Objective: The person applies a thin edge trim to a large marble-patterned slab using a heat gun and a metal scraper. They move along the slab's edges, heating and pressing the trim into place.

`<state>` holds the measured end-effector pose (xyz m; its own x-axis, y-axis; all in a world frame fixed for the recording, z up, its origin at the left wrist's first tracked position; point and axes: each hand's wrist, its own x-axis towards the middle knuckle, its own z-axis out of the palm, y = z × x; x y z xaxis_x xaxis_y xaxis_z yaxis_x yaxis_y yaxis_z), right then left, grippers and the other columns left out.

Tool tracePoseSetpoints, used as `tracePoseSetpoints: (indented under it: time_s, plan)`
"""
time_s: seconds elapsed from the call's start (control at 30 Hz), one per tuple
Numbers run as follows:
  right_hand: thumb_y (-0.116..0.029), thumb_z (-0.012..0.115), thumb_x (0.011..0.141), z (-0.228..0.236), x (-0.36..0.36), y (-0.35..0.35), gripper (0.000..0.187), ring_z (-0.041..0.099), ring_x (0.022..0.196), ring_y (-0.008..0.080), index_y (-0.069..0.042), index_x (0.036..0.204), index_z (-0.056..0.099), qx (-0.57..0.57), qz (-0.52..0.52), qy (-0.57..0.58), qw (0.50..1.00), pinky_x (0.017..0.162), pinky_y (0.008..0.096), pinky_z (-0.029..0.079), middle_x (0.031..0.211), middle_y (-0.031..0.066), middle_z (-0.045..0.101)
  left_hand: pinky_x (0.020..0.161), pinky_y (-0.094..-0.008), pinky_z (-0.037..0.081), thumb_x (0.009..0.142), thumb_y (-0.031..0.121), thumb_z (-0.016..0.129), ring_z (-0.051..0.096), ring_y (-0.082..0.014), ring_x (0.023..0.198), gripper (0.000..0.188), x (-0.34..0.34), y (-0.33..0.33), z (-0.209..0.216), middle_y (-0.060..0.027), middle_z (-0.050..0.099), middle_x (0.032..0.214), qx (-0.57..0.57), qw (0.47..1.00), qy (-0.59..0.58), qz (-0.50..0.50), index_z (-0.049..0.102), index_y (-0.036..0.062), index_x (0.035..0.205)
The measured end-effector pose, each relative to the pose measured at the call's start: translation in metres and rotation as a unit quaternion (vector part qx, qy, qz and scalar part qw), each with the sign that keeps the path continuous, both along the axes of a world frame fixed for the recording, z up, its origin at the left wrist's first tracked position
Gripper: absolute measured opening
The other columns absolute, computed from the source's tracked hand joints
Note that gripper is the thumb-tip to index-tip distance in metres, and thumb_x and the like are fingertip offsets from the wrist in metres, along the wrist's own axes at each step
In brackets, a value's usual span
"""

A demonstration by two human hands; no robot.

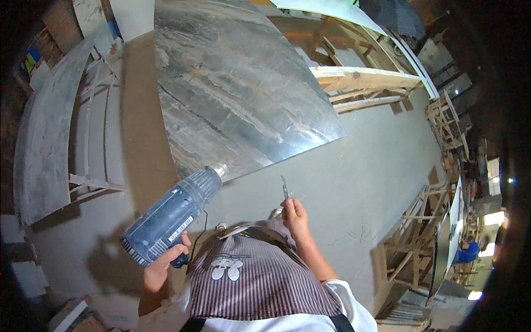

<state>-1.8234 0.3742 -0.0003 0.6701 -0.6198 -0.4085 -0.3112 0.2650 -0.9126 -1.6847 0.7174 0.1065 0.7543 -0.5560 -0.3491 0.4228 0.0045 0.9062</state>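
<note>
My left hand [164,259] is wrapped round the handle of a dark blue heat gun [171,218]. Its metal nozzle points up and right, over the near corner of a large grey-brown panel with a stone-like pattern [238,94]. My right hand [296,214] pinches a slim, greyish metal blade [285,188], its tip upward. The blade is held apart from the panel, to the right of that near corner. I cannot tell whether the nozzle touches the panel.
At left, another long grey panel [50,127] lies on a frame. Timber frames with boards [365,80] stand at the far right, and a wooden rack [415,238] at the near right. Grey floor [343,188] lies between. A person in blue [469,253] is at the far right edge.
</note>
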Motion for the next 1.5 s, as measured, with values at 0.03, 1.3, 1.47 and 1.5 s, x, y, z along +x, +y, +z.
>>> tracePoseSetpoints:
  time_s: [0.03, 1.3, 1.47, 1.5]
  plan:
    - [-0.027, 0.050, 0.101, 0.005, 0.000, -0.015, 0.027, 0.042, 0.052, 0.0074, -0.003, 0.094, 0.060, -0.004, 0.007, -0.008, 1.000, 0.048, 0.0242, 0.036, 0.061, -0.0021, 0.047, 0.074, -0.0298, 0.051, 0.083, 0.005, 0.064, 0.062, -0.0154, 0.076, 0.030, -0.001, -0.005, -0.008, -0.0087, 0.064, 0.091, -0.001, 1.000, -0.012, 0.003, 0.056, 0.0008, 0.111]
    - [-0.004, 0.054, 0.089, 0.099, 0.202, -0.152, 0.039, 0.064, 0.081, 0.0422, -0.001, 0.128, 0.050, -0.548, 0.755, -0.146, 0.330, 0.070, 0.0474, 0.053, 0.092, 0.0259, 0.064, 0.087, -0.0340, 0.054, 0.091, 0.014, 0.064, 0.064, -0.0200, 0.103, 0.035, -0.227, -0.362, -0.125, -0.0131, 0.064, 0.116, -0.202, 0.853, 0.065, 0.476, 0.057, 0.0005, 0.123]
    - [-0.002, 0.050, 0.092, 0.104, 0.203, -0.133, 0.038, 0.062, 0.093, 0.0462, -0.002, 0.130, 0.050, -0.555, 0.762, -0.115, 0.313, 0.077, 0.0463, 0.052, 0.105, 0.0286, 0.063, 0.088, -0.0326, 0.055, 0.093, 0.014, 0.062, 0.065, -0.0196, 0.102, 0.034, -0.223, -0.375, -0.131, -0.0134, 0.063, 0.117, -0.272, 0.828, 0.072, 0.485, 0.056, 0.0001, 0.123]
    - [-0.002, 0.050, 0.092, 0.103, 0.203, -0.131, 0.039, 0.062, 0.094, 0.0464, -0.002, 0.130, 0.050, -0.557, 0.763, -0.113, 0.310, 0.078, 0.0463, 0.052, 0.106, 0.0288, 0.063, 0.088, -0.0323, 0.055, 0.093, 0.014, 0.062, 0.065, -0.0195, 0.102, 0.034, -0.222, -0.379, -0.132, -0.0135, 0.063, 0.117, -0.294, 0.817, 0.077, 0.490, 0.056, 0.0000, 0.123]
